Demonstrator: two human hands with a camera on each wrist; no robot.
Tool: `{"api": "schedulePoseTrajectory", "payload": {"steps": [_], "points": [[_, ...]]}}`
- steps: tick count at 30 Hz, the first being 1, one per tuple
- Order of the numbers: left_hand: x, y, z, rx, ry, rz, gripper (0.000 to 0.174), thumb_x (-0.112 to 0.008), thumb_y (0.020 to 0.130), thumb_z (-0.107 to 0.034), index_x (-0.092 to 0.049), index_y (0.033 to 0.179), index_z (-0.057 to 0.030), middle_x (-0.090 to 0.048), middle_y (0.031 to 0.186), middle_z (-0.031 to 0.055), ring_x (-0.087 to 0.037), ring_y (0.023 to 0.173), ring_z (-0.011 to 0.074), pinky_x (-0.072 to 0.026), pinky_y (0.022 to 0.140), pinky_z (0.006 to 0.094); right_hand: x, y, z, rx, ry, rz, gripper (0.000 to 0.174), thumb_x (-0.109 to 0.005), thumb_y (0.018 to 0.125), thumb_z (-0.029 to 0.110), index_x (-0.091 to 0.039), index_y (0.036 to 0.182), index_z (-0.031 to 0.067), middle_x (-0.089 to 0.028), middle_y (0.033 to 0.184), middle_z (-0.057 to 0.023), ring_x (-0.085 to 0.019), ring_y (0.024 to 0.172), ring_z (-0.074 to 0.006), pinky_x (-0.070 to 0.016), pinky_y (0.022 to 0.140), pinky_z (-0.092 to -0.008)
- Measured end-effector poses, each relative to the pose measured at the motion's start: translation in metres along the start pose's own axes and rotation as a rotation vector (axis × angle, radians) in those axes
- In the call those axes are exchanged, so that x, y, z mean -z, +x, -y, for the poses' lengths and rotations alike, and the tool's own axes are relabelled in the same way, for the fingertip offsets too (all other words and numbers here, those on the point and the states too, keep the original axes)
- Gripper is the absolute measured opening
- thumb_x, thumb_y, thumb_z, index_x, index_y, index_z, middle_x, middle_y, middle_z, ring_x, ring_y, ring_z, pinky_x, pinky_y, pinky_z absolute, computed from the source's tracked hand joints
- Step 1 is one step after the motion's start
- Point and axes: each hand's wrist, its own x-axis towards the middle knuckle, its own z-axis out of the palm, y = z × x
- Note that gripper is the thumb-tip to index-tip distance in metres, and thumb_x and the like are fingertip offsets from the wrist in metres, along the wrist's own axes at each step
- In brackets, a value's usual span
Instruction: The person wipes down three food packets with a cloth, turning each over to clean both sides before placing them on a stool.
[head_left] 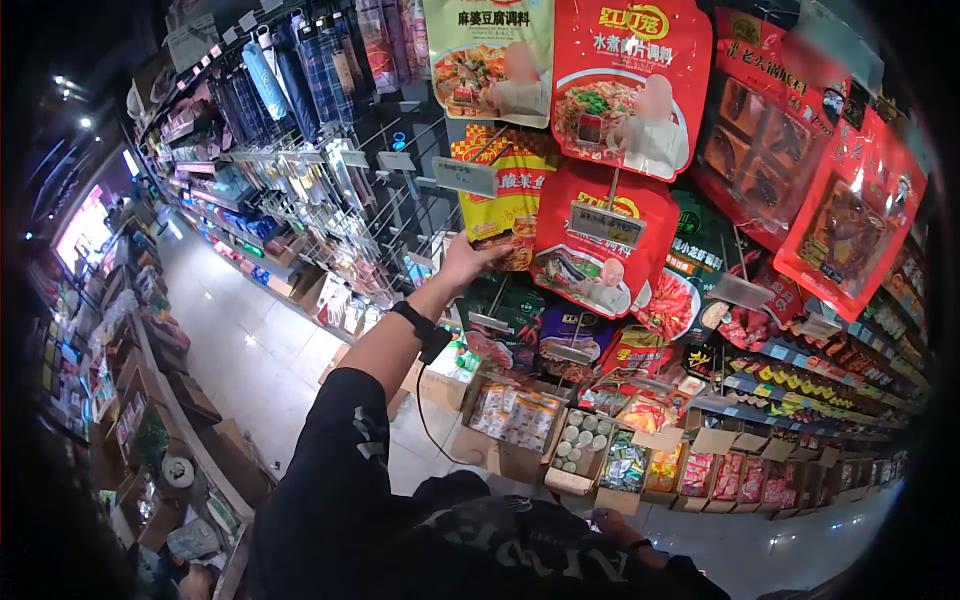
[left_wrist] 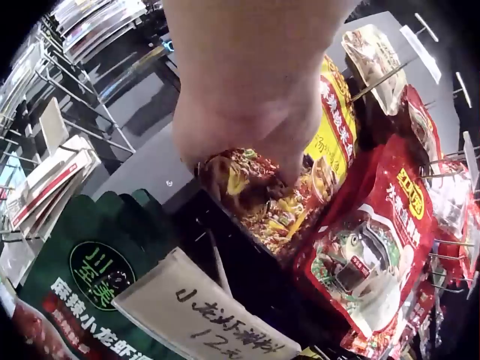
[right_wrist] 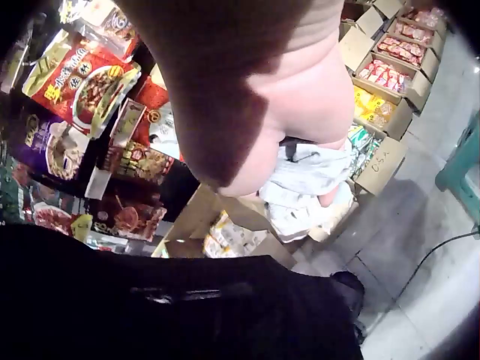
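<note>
Packet location: the yellow packet (head_left: 497, 205) hangs on a wire peg of the display wall, above head height, with a price tag (head_left: 464, 176) clipped to the peg end in front of it.
Packet and left hand: the left hand (head_left: 470, 262) is raised on an outstretched arm and meets the packet at its lower edge, touching it.
Left hand grip: in the left wrist view the fingers (left_wrist: 289, 161) curl onto the bottom of the packet, over its printed food picture, and pinch it. The thumb is hidden behind the hand.
Packet and right hand: well apart. The right hand (head_left: 610, 520) is low, in front of the person's dark top, far below the packet.
Right hand grip: in the right wrist view the fingers are curled around a crumpled white bundle (right_wrist: 307, 187), which bulges out below the palm. Whether it is cloth or plastic I cannot tell.
Neighbours on the wall: a red packet (head_left: 600, 240) hangs just beside the yellow one on its right, partly overlapping it. A green packet (left_wrist: 82, 277) hangs below, with a handwritten tag (left_wrist: 195, 315) in front of it.
Below: open cardboard boxes (head_left: 520, 420) of packaged goods stand on the floor (head_left: 250, 360) at the foot of the wall.
</note>
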Motion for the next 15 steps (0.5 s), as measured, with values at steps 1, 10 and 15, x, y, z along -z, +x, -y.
{"api": "schedulePoseTrajectory", "payload": {"steps": [1,10,15], "points": [[0.001,0.002,0.005,-0.060,-0.008,0.002,0.046,-0.083,0.084,-0.015,-0.063,0.122,0.0000,-0.071,0.113,0.0083,-0.068,0.099,0.0145,-0.0563,0.084,0.0320,-0.011,0.002,-0.023,0.179,-0.070,0.033,0.024,-0.067,0.085,0.026,-0.073,0.095,0.0048,-0.072,0.086,-0.0172,-0.070,0.083,-0.0296,-0.0541,0.076,-0.0428],[0.078,-0.027,-0.036,0.002,0.028,0.205,0.040,-0.079,0.087,-0.014,-0.066,0.121,0.0030,-0.072,0.111,0.0076,-0.067,0.098,0.0129,-0.0538,0.088,0.0293,0.014,0.017,0.027,-0.309,0.092,-0.091,0.020,-0.063,0.087,0.020,-0.067,0.093,0.0017,-0.070,0.088,-0.0167,-0.068,0.084,-0.0313,-0.0520,0.075,-0.0419],[0.118,-0.056,-0.070,0.104,-0.150,0.419,0.046,-0.078,0.087,-0.012,-0.062,0.127,0.0026,-0.070,0.117,0.0079,-0.066,0.103,0.0129,-0.0525,0.093,0.0287,0.012,0.042,0.096,-0.403,0.164,-0.060,0.028,-0.066,0.084,0.028,-0.074,0.094,0.0029,-0.073,0.090,-0.0196,-0.072,0.085,-0.0314,-0.0553,0.076,-0.0417]]}}
